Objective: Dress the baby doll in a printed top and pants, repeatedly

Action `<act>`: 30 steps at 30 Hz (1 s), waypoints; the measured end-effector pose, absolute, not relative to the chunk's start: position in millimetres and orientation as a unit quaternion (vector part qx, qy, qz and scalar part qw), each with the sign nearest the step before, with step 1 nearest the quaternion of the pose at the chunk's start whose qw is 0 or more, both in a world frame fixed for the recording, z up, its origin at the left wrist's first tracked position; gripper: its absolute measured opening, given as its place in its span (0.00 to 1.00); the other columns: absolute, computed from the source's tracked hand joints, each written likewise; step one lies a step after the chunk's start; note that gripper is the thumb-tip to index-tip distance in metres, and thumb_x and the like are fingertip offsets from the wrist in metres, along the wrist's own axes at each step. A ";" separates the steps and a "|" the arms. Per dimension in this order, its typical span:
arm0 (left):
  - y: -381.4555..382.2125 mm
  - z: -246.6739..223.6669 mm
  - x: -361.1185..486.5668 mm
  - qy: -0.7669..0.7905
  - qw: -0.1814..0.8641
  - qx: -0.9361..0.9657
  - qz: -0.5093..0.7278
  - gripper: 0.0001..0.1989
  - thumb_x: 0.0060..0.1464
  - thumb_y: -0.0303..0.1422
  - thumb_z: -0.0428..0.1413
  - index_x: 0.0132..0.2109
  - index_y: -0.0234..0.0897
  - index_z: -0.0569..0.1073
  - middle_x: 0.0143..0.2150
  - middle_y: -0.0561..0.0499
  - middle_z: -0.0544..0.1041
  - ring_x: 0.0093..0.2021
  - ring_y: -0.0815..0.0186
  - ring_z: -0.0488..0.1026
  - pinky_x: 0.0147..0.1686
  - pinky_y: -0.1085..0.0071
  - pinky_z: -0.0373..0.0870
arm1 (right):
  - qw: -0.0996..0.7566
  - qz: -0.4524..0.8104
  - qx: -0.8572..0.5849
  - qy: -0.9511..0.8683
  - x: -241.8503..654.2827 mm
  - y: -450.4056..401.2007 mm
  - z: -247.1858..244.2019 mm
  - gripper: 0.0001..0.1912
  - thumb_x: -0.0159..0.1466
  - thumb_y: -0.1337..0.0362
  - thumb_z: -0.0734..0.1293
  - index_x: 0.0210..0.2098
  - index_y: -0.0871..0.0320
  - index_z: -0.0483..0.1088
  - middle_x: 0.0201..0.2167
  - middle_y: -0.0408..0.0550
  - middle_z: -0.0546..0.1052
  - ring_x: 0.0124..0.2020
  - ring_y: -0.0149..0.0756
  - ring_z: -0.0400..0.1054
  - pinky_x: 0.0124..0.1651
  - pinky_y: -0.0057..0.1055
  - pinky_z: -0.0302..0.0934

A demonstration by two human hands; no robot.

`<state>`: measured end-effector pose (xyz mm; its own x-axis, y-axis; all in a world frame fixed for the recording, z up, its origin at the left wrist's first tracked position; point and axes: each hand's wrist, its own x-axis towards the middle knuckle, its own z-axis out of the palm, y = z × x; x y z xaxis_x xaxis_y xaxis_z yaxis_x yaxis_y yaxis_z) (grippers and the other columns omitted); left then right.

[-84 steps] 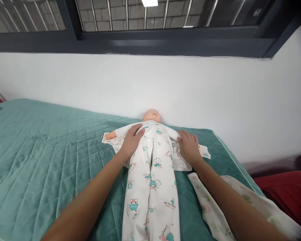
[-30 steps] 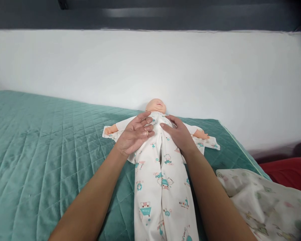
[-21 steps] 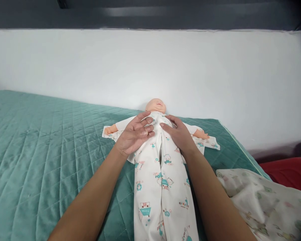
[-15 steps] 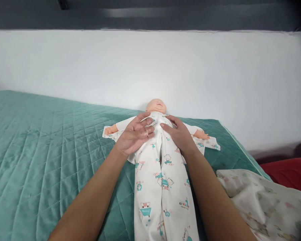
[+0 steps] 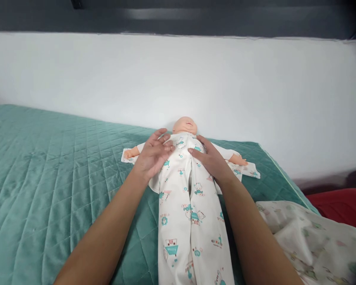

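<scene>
A baby doll (image 5: 185, 125) lies on its back on the quilt, arms stretched out to both sides. White baby trousers (image 5: 192, 213) with a teal and pink print are spread over its body, the legs running towards me. Beneath the doll, a printed shirt (image 5: 249, 170) shows past both of its hands. My left hand (image 5: 156, 153) is at the left edge of the trousers' top, palm turned inward, fingers apart and loosely bent. On the right side of the trousers' top rests my right hand (image 5: 209, 158), thumb and fingers spread on the cloth.
A green quilted cover (image 5: 62, 178) spreads under everything, up to a white wall (image 5: 106, 79). At the lower right lies a crumpled printed cloth (image 5: 311, 241), with a red item (image 5: 341, 206) behind it. A dark beam (image 5: 178, 18) crosses the top.
My left hand has moved a little to the left, outward from the trousers' middle, uncovering more of the printed front. My right hand has stayed almost in place.
</scene>
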<state>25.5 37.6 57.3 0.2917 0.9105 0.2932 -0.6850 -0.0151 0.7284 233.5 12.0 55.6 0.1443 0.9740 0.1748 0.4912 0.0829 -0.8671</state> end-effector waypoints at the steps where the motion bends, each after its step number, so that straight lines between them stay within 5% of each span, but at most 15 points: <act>1: 41.9 55.5 24.0 0.180 0.645 0.435 0.603 0.17 0.43 0.23 0.63 0.42 0.44 0.78 0.37 0.54 0.72 0.36 0.71 0.69 0.45 0.69 0.69 | 0.430 0.278 -0.622 -0.592 233.5 11.4 56.3 0.40 0.55 0.44 0.72 0.64 0.47 0.63 0.67 0.47 0.64 0.67 0.53 0.56 0.69 0.53 0.49; 6: 54.9 41.8 26.9 0.389 0.395 0.628 0.546 0.09 0.56 0.31 0.57 0.43 0.41 0.80 0.52 0.49 0.77 0.57 0.58 0.69 0.62 0.59 0.60 | 0.433 0.280 -0.606 -0.605 232.6 10.1 58.6 0.38 0.56 0.44 0.72 0.63 0.46 0.64 0.65 0.47 0.66 0.66 0.53 0.57 0.69 0.54 0.49; 11: 51.2 36.3 38.2 0.378 0.328 0.723 0.477 0.15 0.63 0.37 0.52 0.54 0.43 0.75 0.60 0.50 0.73 0.69 0.58 0.55 0.69 0.57 0.48 | 0.423 0.273 -0.612 -0.610 227.8 9.6 58.1 0.39 0.56 0.44 0.71 0.64 0.49 0.62 0.66 0.49 0.64 0.68 0.54 0.54 0.69 0.53 0.48; 15: 46.3 41.9 39.4 0.380 0.344 0.725 0.460 0.18 0.59 0.39 0.57 0.56 0.45 0.74 0.60 0.49 0.72 0.68 0.57 0.56 0.67 0.58 0.51 | 0.410 0.268 -0.630 -0.602 221.8 6.3 60.4 0.41 0.55 0.43 0.71 0.64 0.48 0.60 0.68 0.50 0.59 0.70 0.55 0.48 0.69 0.57 0.45; 30: 38.6 56.0 43.8 0.433 0.332 0.717 0.434 0.22 0.53 0.29 0.60 0.56 0.43 0.73 0.57 0.46 0.72 0.62 0.53 0.59 0.64 0.55 0.53 | 0.443 0.252 -0.624 -0.592 214.5 3.9 59.4 0.33 0.51 0.49 0.74 0.52 0.49 0.63 0.61 0.49 0.65 0.64 0.51 0.55 0.65 0.51 0.51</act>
<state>43.8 38.6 56.0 0.2485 0.9091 0.3344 0.3321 -0.4043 0.8522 214.5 3.9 59.4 0.1723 0.9623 0.2107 0.5165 0.0939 -0.8511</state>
